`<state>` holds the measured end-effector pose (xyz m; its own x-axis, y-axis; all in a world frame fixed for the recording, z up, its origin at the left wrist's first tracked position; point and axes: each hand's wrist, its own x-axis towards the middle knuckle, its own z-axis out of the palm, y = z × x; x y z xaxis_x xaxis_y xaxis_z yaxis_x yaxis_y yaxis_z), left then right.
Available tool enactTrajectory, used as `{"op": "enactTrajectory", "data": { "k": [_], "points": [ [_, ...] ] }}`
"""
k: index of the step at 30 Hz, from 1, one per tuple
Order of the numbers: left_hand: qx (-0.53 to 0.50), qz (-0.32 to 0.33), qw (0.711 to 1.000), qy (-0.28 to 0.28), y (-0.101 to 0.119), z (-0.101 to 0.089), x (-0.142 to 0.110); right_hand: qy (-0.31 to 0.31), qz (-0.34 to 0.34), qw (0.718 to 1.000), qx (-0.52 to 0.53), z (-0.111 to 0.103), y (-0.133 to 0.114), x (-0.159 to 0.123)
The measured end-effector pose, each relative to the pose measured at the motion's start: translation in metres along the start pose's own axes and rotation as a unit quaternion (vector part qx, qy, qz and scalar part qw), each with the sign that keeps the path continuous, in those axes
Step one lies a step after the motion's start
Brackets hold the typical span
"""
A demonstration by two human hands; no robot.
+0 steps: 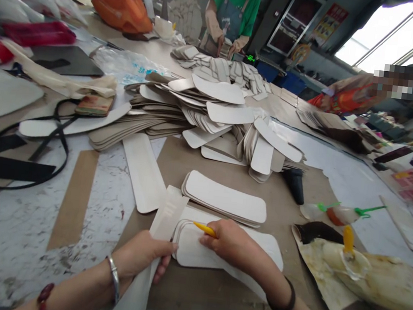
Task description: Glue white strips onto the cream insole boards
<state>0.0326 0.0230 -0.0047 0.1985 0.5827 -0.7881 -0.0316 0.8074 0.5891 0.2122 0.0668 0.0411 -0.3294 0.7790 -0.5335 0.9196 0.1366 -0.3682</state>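
Observation:
Pinched in my left hand (148,253) is a long pale strip (168,213) that runs from the bench edge up past my thumb. Its fingers also touch the left end of a small stack of white rounded panels (196,246). My right hand (228,242) grips a yellow pointed tool (203,229), its tip over the same stack; whether it is a pen or a scraper I cannot tell. Just beyond lies a second neat stack of white panels (226,194). A single white panel (143,170) lies slanted to the left of it.
A large heap of panels (197,109) spreads across the bench behind. Black straps (15,163) lie at left. To the right are small glue bottles (334,214) and a stained yellowish form (383,274). One person in green (233,18) works opposite; another person (362,93) is at right.

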Motion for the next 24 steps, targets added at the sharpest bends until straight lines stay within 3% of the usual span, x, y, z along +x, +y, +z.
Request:
{"op": "enactTrajectory", "data": {
  "k": [5, 13, 21, 24],
  "points": [
    [-0.035, -0.027, 0.999, 0.010, 0.001, 0.005, -0.001, 0.008, -0.006, 0.999, -0.053, 0.004, 0.002, 0.002],
    [0.013, 0.022, 0.997, 0.074, -0.004, 0.017, 0.005, 0.034, -0.001, 0.994, -0.106, 0.003, 0.001, -0.012],
    [0.042, 0.036, 0.997, 0.055, -0.011, 0.012, 0.005, 0.145, 0.127, 0.976, -0.098, -0.003, 0.080, -0.076],
    [0.067, 0.053, 0.995, 0.044, -0.012, 0.011, 0.005, 0.181, 0.171, 0.962, -0.116, 0.004, 0.094, -0.083]
  ]
}}
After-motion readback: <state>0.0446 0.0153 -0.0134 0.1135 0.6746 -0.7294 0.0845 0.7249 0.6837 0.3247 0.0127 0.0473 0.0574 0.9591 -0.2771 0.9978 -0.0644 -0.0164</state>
